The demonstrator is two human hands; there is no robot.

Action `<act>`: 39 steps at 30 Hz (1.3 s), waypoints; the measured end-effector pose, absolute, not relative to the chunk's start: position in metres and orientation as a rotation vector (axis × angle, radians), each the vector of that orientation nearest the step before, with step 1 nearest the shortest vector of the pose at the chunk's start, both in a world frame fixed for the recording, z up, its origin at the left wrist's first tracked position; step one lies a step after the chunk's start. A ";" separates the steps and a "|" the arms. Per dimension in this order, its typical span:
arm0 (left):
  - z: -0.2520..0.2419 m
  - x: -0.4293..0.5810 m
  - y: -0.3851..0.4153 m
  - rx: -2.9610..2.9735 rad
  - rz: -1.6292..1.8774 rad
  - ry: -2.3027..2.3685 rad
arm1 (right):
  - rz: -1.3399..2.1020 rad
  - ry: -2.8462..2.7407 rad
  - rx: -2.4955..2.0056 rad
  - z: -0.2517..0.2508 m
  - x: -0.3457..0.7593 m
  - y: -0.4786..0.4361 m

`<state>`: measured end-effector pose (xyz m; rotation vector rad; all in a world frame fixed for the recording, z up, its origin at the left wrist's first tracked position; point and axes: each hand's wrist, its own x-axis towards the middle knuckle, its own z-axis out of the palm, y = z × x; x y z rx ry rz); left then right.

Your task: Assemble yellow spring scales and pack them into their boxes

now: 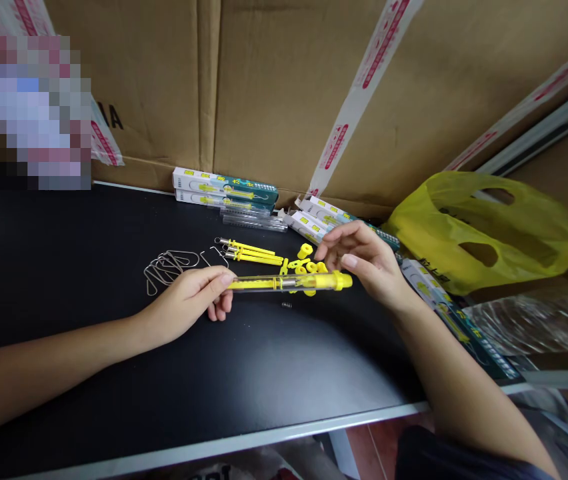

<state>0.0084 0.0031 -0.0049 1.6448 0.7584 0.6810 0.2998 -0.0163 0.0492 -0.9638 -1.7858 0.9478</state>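
My left hand (204,293) is closed around the left end of a clear-tubed spring scale (284,283), held level above the table. A yellow graduated rod and metal parts show inside its tube, with a yellow cap (343,280) at the right end. Beside that cap, my right hand (364,260) has its fingers loosely bent and apart, holding nothing; its thumb is close to the cap, and contact is unclear. Behind the scale lie yellow rods with metal ends (254,252) and several small yellow fittings (305,251). A small spring (287,305) rests in front.
Bent wire hooks (169,267) lie left of the rods. Clear tubes (254,219) and printed boxes (224,188) line the back of the black table (244,387). At right are a yellow plastic bag (484,227) and another box (454,313). Large cardboard (274,87) stands behind.
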 end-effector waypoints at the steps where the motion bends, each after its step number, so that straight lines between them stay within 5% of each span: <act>1: -0.005 0.008 0.003 1.627 0.686 0.762 | 0.965 -1.780 -0.976 0.050 0.301 -0.017; 39: -0.008 0.010 0.005 1.445 0.846 0.802 | 0.805 -1.513 -1.016 0.050 0.307 -0.012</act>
